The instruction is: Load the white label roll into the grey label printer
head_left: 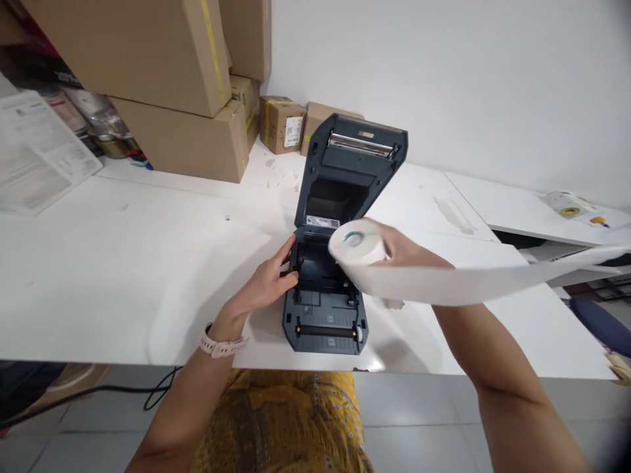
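Note:
A dark label printer (325, 315) stands on the white table with its lid (352, 171) raised. My left hand (271, 279) is at the printer's left side, fingers on its edge and thumb at the inner rim. Over the right part of the open compartment, my right hand (401, 246) grips a white paper roll (357, 243). A long loose strip (458, 284) runs from the roll off to the right, above my right forearm, and is blurred. The fingers behind the roll are partly hidden.
Large cardboard boxes (187, 141) are stacked at the back left, with a small box (282, 125) near the wall. Printed papers (42, 154) lie at far left. A tape roll (569, 211) sits on the right table. The white table's (123, 282) front edge is close to my body.

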Tool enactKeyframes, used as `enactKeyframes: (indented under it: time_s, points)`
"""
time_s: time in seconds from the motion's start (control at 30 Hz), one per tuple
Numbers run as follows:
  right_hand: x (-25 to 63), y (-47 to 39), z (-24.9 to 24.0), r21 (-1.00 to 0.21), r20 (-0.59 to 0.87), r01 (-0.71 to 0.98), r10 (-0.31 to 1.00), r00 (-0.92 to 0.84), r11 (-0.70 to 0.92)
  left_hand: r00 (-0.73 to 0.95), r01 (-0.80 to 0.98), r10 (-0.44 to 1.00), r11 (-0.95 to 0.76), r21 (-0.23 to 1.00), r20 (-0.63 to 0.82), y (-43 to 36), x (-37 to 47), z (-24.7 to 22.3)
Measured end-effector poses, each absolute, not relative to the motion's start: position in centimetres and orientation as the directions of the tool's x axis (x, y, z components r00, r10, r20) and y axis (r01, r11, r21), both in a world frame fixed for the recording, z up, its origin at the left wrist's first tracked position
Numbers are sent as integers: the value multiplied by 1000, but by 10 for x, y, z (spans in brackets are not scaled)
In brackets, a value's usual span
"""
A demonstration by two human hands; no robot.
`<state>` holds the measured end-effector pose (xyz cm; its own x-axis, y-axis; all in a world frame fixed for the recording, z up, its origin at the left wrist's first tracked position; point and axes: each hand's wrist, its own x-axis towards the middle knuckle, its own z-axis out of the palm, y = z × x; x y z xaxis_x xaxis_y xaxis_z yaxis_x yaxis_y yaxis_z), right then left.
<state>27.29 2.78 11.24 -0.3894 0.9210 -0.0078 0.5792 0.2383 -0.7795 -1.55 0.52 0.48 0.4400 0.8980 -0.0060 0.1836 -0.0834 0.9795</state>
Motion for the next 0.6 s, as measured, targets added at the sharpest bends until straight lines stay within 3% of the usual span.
enactKeyframes:
  time_s: [0.1,0.23,0.5,0.6]
  points:
    - [241,29,122,-634,-125,661,791,-599,401,455,178,890,-115,977,22,6,-17,2]
    - [219,33,116,-391,-218,761,751,-623,518,449,192,891,-176,965,73,6,-20,-2]
    - [214,44,82,-303,-328,760,686,-650,575,453,198,888,-182,963,75,5,-21,-1]
    - [216,32,77,-225,-220,747,714,-665,626,455,181,887,-182,967,82,4,-21,0]
